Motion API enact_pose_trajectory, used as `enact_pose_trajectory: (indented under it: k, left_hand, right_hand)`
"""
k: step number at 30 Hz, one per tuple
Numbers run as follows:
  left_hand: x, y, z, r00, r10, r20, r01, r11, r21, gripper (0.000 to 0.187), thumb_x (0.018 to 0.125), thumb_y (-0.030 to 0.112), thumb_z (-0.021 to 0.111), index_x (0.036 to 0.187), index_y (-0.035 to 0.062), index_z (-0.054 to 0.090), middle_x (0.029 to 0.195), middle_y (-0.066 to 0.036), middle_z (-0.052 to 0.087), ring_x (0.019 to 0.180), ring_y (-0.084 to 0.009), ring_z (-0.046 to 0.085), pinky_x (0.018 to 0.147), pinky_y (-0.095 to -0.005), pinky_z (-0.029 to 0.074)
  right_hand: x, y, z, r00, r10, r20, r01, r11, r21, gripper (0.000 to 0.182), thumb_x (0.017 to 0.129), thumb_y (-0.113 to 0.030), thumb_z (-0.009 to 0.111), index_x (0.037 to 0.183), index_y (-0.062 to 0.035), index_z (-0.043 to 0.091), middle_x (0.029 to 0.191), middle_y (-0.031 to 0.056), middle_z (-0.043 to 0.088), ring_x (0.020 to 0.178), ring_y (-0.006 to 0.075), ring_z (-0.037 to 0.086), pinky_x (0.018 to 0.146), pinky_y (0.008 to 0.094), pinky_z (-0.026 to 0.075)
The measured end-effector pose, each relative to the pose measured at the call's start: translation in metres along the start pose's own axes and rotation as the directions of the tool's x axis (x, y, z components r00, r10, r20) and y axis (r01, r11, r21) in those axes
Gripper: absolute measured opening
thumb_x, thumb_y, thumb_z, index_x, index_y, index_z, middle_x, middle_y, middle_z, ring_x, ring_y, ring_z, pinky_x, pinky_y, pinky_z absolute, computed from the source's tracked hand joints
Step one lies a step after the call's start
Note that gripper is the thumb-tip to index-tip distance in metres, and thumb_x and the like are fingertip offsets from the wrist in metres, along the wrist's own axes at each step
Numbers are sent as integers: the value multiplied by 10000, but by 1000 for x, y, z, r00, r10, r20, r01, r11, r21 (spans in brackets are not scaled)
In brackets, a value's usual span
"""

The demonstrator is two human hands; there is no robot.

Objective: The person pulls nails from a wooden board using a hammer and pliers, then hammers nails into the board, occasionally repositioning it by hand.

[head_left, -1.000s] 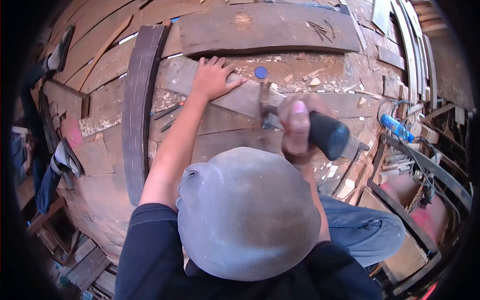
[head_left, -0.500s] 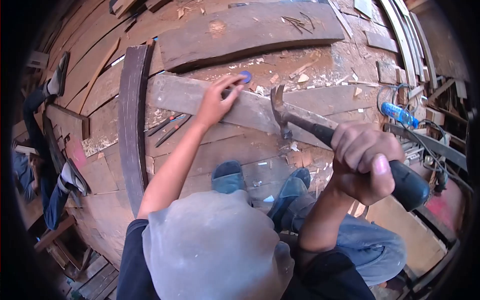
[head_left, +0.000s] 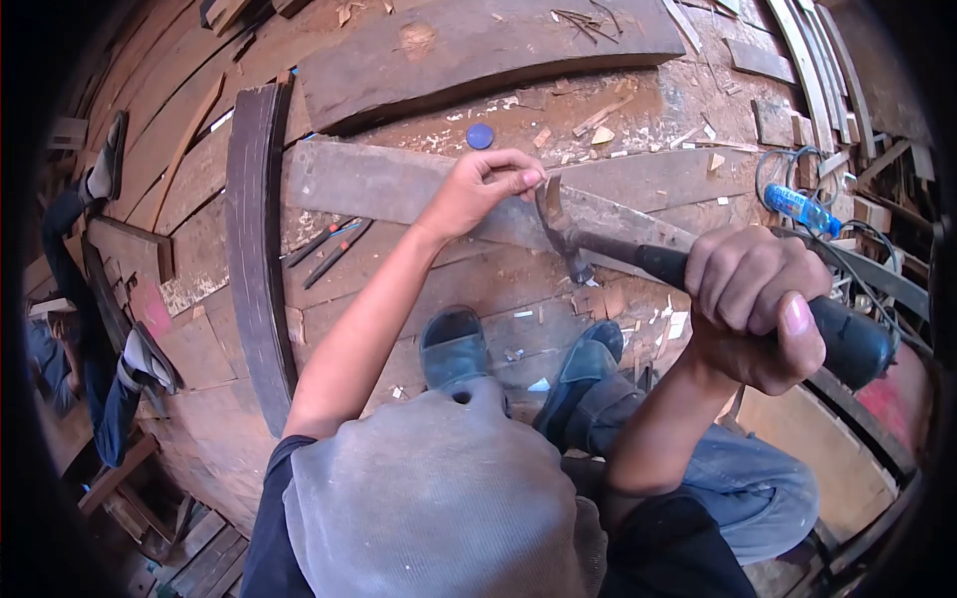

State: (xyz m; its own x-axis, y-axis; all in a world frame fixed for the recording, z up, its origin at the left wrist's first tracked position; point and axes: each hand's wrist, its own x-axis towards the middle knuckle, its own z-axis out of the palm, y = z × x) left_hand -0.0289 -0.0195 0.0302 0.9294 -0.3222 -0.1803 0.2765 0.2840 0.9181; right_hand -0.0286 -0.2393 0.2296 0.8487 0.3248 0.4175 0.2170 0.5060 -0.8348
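Note:
My right hand (head_left: 758,299) is wrapped round the black grip of a claw hammer (head_left: 608,247), whose head hangs over a worn wooden plank (head_left: 369,181). Close beside the hammer's claw, my left hand (head_left: 483,194) is pinched, thumb against fingers, above the same plank. Anything between those fingertips is too small to make out. A round blue cap (head_left: 479,136) lies just behind the plank. Two tools with orange and black handles (head_left: 337,251) rest on the floor left of my left hand.
A dark beam (head_left: 261,249) stands at the left, a thick board (head_left: 478,60) with nails (head_left: 583,24) at the back. A water bottle (head_left: 801,209) and cables lie right. Another person's legs (head_left: 100,329) are far left. Wood scraps litter the floor.
My left hand has moved right, away from the blue cap to the hammer's claw, and its fingers have closed to a pinch. My right hand and the hammer have shifted slightly right.

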Motion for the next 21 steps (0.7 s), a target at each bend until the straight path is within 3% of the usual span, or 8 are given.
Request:
enact_pose_trajectory:
  k: [2,5,7,9,12,15,18,21]
  left_hand:
    - [12,9,-6,998,63,-2,-63,998,-24,180,968,156,674,1044,-1,718,953,-30,699,847,-83,615,779,-258,511]
    - [51,56,-6,993,56,-107,4,870,494,182,935,207,722,997,38,745,951,-5,712,821,-91,621,734,-264,513]
    - [101,48,-29,944,330,-1,-269,773,575,198,907,245,749,983,62,765,955,-3,723,788,-90,621,673,-264,496]
    - [138,61,-34,924,380,-50,-172,528,831,203,903,238,710,1017,81,771,951,-67,739,762,-142,646,703,-327,528]
    - [177,63,-37,899,436,-31,-148,370,917,250,916,301,695,1086,123,742,909,-175,713,836,-329,690,767,-396,543]
    - [174,61,-30,822,567,-55,-235,426,874,296,929,238,679,1172,68,689,973,-182,709,897,-301,694,798,-374,540]
    - [123,52,-27,847,525,82,-310,364,878,218,916,260,690,1049,107,767,992,-96,719,767,-205,663,713,-344,526]
    - [52,12,-29,855,459,242,-403,293,867,227,868,229,736,1054,100,757,988,-112,692,951,-314,660,855,-399,542]
  right_hand:
    - [0,0,-2,999,43,-31,-42,999,19,222,842,-84,512,641,-60,420,487,35,422,369,133,345,383,319,320]
    - [-8,2,2,985,84,-148,-79,996,38,220,813,-57,529,615,-42,436,482,49,428,363,140,345,378,321,324]
    - [-17,4,2,967,90,-237,-82,996,41,219,796,-40,540,598,-28,446,484,57,433,362,145,346,378,321,324]
    - [-25,1,-3,962,92,-255,-92,996,13,235,802,-41,558,591,-21,455,488,63,441,385,151,385,397,316,340]
    - [-40,-4,-8,947,65,-313,-83,996,-43,249,820,-53,568,602,-25,452,501,63,445,403,149,400,416,312,347]
    - [-54,-10,-12,912,48,-408,-78,995,-57,258,833,-61,572,619,-40,430,513,53,436,408,138,376,426,305,332]
    - [-62,-15,-17,875,82,-478,-123,991,-56,280,845,-71,575,641,-70,383,519,24,393,409,117,311,427,299,291]
    - [-65,-9,-19,811,86,-579,-209,966,-149,289,855,-88,578,643,-71,382,524,12,374,414,110,308,430,295,287]
